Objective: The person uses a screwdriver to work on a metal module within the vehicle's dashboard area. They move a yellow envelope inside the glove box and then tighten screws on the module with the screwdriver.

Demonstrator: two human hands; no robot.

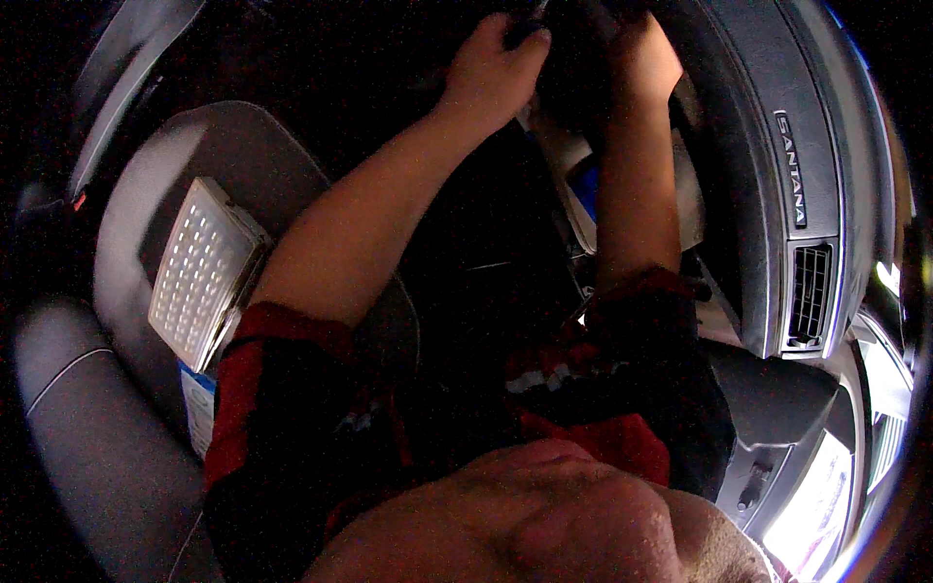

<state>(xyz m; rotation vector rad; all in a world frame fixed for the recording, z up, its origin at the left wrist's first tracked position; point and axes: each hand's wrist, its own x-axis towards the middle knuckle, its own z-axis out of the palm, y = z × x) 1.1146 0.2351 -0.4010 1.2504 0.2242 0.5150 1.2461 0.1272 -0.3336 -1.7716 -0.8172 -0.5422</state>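
Both my arms reach up toward the dark far side of the car interior. My left hand (498, 70) is closed, thumb against the fingers, around something dark that I cannot make out. A small shiny tip shows just beyond it at the upper edge. To its right, my right hand (649, 60) is bent at the wrist, close to the dashboard (743, 126). Its fingers are lost in shadow, so their grip does not show. Below the right wrist, partly behind the forearm, lies a pale panel or tray (685, 185) with a blue patch (585, 189).
On the grey car seat (126, 233) at the left rests a lit LED work lamp (202, 277), with a blue-and-white packet (198, 408) under it. An air vent (810, 291) sits in the dashboard at the right. A bright door opening (812, 496) is at lower right.
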